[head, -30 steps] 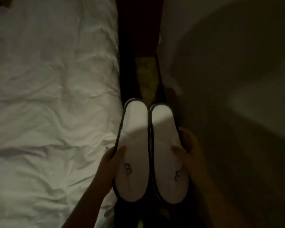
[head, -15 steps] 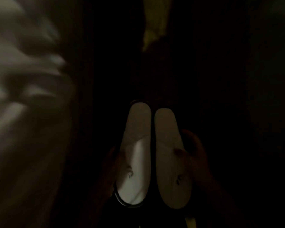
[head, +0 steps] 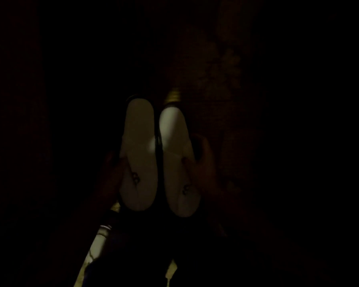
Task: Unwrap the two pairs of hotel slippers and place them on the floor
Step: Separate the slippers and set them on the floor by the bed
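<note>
Two white hotel slippers with dark edging and a small logo lie side by side, toes toward me, in a very dark scene. My left hand [head: 110,172] grips the outer edge of the left slipper [head: 138,154]. My right hand [head: 201,162] grips the outer edge of the right slipper [head: 177,162]. Whether the slippers touch the dark floor cannot be told. No wrapper and no second pair is visible.
A faintly patterned dark carpet [head: 226,100] spreads to the right. A small yellowish patch [head: 173,97] shows just beyond the right slipper. Pale striped fabric [head: 100,243] appears at the bottom left. Everything else is black.
The view has swung down and away from the white bed, which has left the frame. The scene has darkened. Both hands still hold the pair of slippers side by side.
</note>
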`<state>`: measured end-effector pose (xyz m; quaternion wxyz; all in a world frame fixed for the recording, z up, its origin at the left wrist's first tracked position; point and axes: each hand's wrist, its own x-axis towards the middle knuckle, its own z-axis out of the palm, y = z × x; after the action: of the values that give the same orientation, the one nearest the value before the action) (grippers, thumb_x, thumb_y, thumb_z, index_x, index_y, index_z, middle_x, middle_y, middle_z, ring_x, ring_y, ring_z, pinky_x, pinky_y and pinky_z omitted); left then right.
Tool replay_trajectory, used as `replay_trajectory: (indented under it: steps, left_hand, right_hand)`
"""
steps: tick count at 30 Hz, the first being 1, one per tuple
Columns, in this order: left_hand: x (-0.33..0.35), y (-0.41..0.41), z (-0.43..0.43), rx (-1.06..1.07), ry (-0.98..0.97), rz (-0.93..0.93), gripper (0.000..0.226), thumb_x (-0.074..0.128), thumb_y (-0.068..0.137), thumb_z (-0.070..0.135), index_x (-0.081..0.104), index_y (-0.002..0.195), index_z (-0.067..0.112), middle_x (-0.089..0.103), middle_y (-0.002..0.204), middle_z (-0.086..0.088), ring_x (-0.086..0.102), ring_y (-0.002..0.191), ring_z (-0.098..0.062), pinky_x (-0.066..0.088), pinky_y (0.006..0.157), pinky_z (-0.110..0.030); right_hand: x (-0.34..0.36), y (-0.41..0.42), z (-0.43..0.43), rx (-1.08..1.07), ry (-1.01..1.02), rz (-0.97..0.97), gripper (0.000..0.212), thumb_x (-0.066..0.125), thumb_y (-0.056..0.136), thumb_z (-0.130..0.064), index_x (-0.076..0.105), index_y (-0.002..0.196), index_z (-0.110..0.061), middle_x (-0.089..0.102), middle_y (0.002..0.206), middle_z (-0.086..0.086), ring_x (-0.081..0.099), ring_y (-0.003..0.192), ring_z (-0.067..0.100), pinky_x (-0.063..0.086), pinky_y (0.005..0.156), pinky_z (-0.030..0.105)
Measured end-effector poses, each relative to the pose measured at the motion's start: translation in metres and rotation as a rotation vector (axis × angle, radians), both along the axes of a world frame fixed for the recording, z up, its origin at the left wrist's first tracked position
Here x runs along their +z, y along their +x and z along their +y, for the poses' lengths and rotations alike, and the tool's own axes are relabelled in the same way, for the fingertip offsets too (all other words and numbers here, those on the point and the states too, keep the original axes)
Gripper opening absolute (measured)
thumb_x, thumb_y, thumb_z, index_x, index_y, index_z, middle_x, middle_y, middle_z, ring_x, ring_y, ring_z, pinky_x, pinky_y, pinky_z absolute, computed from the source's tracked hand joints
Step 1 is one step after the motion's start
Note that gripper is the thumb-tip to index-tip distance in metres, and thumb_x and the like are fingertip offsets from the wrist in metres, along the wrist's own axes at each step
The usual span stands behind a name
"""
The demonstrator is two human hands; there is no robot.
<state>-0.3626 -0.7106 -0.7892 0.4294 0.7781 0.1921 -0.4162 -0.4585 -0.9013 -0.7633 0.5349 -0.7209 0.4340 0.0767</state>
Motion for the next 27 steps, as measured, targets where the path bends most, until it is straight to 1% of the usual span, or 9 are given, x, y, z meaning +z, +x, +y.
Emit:
replay_trajectory:
  steps: [4, 6, 9, 12, 14, 17, 21, 24, 27]
  left_hand:
    - [-0.004, -0.002, -0.001, -0.089, 0.088, -0.135, 0.056, 0.051, 0.094, 0.026, 0.032, 0.145, 0.015, 0.043, 0.146, -0.014, 0.046, 0.129, -0.032, 0.04, 0.103, -0.046]
    - [-0.003, -0.007, -0.001, -0.125, 0.136, -0.172, 0.056, 0.052, 0.093, 0.024, 0.032, 0.144, 0.013, 0.044, 0.145, -0.015, 0.046, 0.129, -0.032, 0.04, 0.104, -0.043]
    - [-0.004, -0.011, -0.003, -0.029, 0.104, -0.108, 0.057, 0.055, 0.092, 0.019, 0.032, 0.144, 0.013, 0.045, 0.144, -0.016, 0.047, 0.127, -0.032, 0.04, 0.105, -0.044]
    - [-0.007, -0.014, -0.004, -0.058, 0.141, -0.141, 0.055, 0.056, 0.091, 0.016, 0.035, 0.142, 0.01, 0.047, 0.142, -0.016, 0.049, 0.126, -0.033, 0.041, 0.104, -0.044]
    - [-0.007, -0.014, -0.004, -0.055, 0.147, -0.149, 0.054, 0.055, 0.091, 0.017, 0.036, 0.141, 0.011, 0.048, 0.141, -0.016, 0.049, 0.125, -0.032, 0.042, 0.103, -0.045]
    - [-0.009, -0.015, 0.0, -0.088, 0.154, -0.184, 0.055, 0.057, 0.09, 0.019, 0.037, 0.141, 0.012, 0.047, 0.142, -0.015, 0.048, 0.126, -0.03, 0.04, 0.101, -0.038]
    - [-0.01, -0.015, -0.002, -0.08, 0.161, -0.214, 0.056, 0.056, 0.091, 0.017, 0.035, 0.142, 0.01, 0.044, 0.145, -0.015, 0.045, 0.13, -0.03, 0.036, 0.101, -0.032]
    - [-0.008, -0.015, -0.004, -0.072, 0.154, -0.191, 0.055, 0.053, 0.093, 0.019, 0.034, 0.143, 0.01, 0.044, 0.145, -0.014, 0.045, 0.129, -0.027, 0.038, 0.103, -0.035]
    - [-0.006, -0.016, -0.003, -0.087, 0.132, -0.181, 0.049, 0.051, 0.094, 0.017, 0.037, 0.141, 0.01, 0.048, 0.139, -0.013, 0.048, 0.122, -0.022, 0.037, 0.092, -0.028]
  right_hand:
    - [-0.011, 0.0, 0.002, 0.099, -0.157, 0.186, 0.054, 0.061, 0.09, -0.016, 0.041, 0.139, -0.005, 0.047, 0.142, 0.016, 0.044, 0.131, 0.029, 0.032, 0.11, 0.036]
    - [-0.013, 0.002, 0.001, 0.167, -0.189, 0.264, 0.061, 0.063, 0.088, -0.022, 0.037, 0.141, -0.006, 0.042, 0.144, 0.015, 0.039, 0.133, 0.029, 0.03, 0.111, 0.036]
    - [-0.015, 0.006, 0.003, 0.221, -0.282, 0.337, 0.066, 0.064, 0.086, -0.026, 0.035, 0.142, -0.006, 0.041, 0.144, 0.016, 0.038, 0.134, 0.031, 0.028, 0.113, 0.041]
    - [-0.018, 0.009, 0.005, 0.18, -0.377, 0.385, 0.068, 0.063, 0.087, -0.028, 0.034, 0.143, -0.003, 0.04, 0.145, 0.019, 0.036, 0.136, 0.034, 0.022, 0.113, 0.04]
    - [-0.021, 0.01, 0.005, 0.127, -0.358, 0.385, 0.068, 0.063, 0.086, -0.027, 0.035, 0.142, -0.002, 0.039, 0.145, 0.02, 0.034, 0.136, 0.035, 0.022, 0.113, 0.041]
    - [-0.027, 0.008, 0.002, 0.061, -0.366, 0.409, 0.066, 0.063, 0.087, -0.03, 0.037, 0.139, 0.002, 0.038, 0.147, 0.022, 0.034, 0.136, 0.035, 0.021, 0.116, 0.042]
    - [-0.029, 0.005, 0.002, -0.12, -0.327, 0.337, 0.076, 0.068, 0.085, -0.028, 0.03, 0.144, 0.002, 0.037, 0.15, 0.021, 0.036, 0.138, 0.034, 0.023, 0.117, 0.04]
    - [-0.033, 0.005, 0.012, -0.008, -0.35, 0.367, 0.073, 0.064, 0.087, -0.035, 0.032, 0.142, 0.002, 0.041, 0.146, 0.022, 0.038, 0.135, 0.035, 0.024, 0.116, 0.045]
    - [-0.036, 0.008, 0.016, 0.09, -0.396, 0.466, 0.074, 0.056, 0.09, -0.043, 0.028, 0.145, 0.0, 0.035, 0.151, 0.021, 0.032, 0.14, 0.034, 0.019, 0.118, 0.046]
